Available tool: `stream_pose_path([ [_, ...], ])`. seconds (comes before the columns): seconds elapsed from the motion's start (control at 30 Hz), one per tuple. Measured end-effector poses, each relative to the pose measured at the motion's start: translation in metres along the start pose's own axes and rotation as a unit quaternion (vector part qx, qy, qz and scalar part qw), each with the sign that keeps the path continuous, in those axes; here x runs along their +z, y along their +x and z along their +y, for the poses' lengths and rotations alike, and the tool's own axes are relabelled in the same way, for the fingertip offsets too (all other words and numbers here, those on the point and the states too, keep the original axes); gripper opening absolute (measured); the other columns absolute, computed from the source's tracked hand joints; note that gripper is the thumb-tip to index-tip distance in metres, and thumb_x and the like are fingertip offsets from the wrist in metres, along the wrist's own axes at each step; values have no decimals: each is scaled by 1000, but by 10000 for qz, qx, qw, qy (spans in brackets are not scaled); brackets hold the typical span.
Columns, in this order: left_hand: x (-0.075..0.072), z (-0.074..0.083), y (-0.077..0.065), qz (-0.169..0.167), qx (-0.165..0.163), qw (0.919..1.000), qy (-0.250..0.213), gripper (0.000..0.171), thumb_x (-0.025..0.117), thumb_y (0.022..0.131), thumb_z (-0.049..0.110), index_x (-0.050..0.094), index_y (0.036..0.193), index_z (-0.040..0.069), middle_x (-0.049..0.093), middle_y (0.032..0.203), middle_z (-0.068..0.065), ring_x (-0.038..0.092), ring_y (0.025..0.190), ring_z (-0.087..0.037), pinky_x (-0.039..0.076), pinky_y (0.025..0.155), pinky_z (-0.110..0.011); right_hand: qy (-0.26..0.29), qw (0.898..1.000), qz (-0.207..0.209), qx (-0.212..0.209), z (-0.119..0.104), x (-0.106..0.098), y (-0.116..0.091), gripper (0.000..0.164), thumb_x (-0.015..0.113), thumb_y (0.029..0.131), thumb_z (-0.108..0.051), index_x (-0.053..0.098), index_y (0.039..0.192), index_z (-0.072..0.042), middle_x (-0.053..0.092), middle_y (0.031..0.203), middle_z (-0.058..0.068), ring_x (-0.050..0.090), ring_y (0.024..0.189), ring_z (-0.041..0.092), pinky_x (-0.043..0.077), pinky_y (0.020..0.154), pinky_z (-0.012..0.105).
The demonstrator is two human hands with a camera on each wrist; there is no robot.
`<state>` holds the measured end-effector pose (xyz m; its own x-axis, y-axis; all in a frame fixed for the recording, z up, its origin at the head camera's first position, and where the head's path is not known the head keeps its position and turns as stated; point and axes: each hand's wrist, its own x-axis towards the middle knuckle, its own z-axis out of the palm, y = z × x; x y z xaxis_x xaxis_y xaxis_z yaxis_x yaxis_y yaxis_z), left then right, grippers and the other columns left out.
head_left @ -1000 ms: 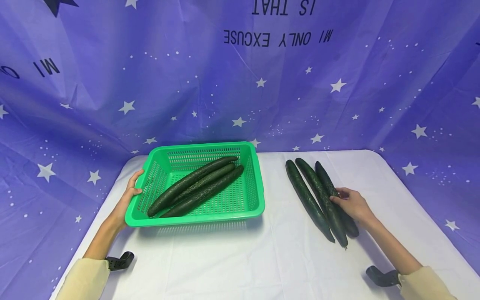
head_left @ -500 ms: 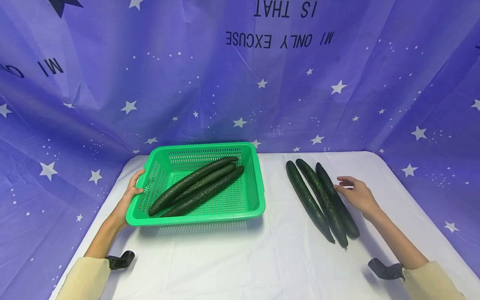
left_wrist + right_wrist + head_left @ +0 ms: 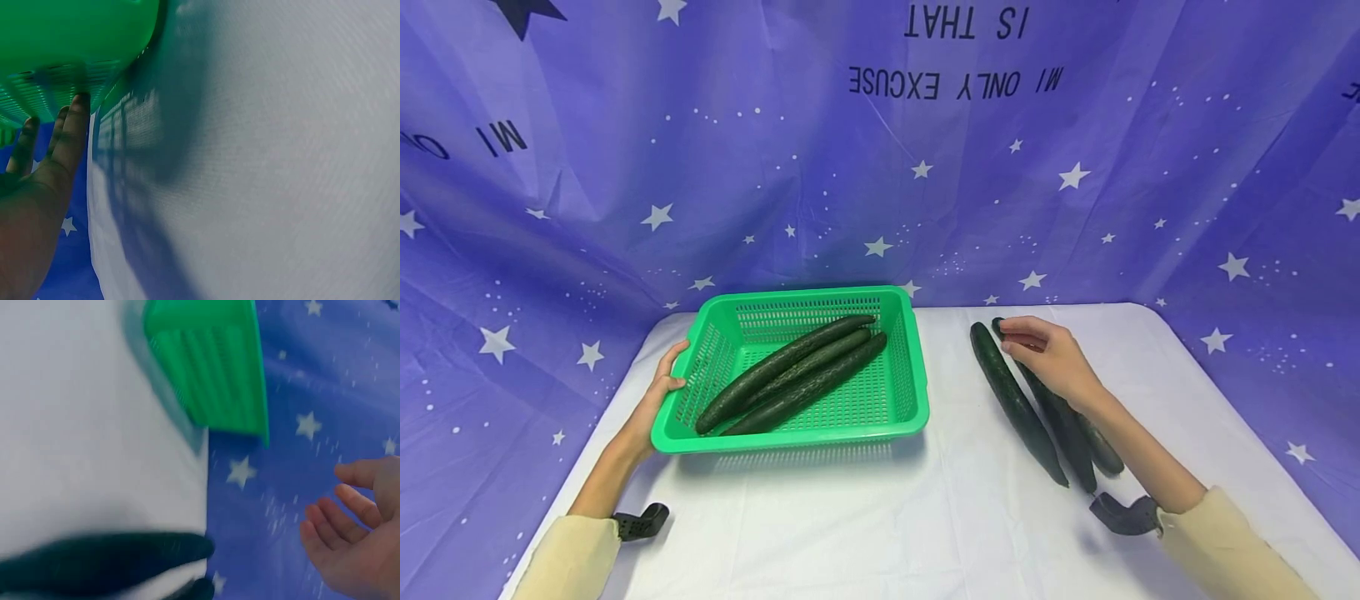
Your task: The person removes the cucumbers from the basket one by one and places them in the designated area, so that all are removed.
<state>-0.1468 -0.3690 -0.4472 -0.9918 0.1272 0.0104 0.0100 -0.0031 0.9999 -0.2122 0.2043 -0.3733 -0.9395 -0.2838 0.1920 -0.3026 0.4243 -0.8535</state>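
Note:
In the head view, my left hand [image 3: 651, 408] is at the left end of a green plastic basket [image 3: 790, 434], thumb and fingers against its rim. The left wrist view shows those fingers [image 3: 72, 128] straight, tips at the slotted outer wall. Three long dark green cucumbers [image 3: 797, 379] lie slanting inside the basket. My right hand [image 3: 1052, 358] is over another group of three cucumbers on the right, fingers loosely bent and holding nothing. It hides parts of the middle cucumber [image 3: 1067, 437] and the right one [image 3: 1101, 450]; the left cucumber [image 3: 1015, 400] shows whole.
A white cloth [image 3: 865, 533] covers the table. Behind it and along both sides hangs a purple curtain [image 3: 820, 183] with stars and lettering. A black wrist mount juts from each forearm, the right one [image 3: 1123, 514] close to the cucumbers' near ends.
My right hand has let go of the right-hand cucumber, lifted away, then moved left over the group. The left hand and the basket have stayed put.

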Motion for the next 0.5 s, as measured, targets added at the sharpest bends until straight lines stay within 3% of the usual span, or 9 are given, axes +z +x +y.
stream_pose_path([
  [0.23,1,0,-1,37,-8,10000,38,58,25,102,18,14,154,41,26,133,-6,50,100,-12,48,79,-26,495,9964,-578,-387,-28,40,19,34,68,95,-10,64,126,0,64,124,15,63,111,28,51,89,29],
  [0.5,1,1,0,71,-45,9999,95,58,25,102,18,14,154,41,25,134,-6,50,100,-12,48,79,-26,1051,9820,-1327,-838,-43,88,38,35,67,93,-3,62,127,5,62,125,20,58,117,39,50,94,34],
])
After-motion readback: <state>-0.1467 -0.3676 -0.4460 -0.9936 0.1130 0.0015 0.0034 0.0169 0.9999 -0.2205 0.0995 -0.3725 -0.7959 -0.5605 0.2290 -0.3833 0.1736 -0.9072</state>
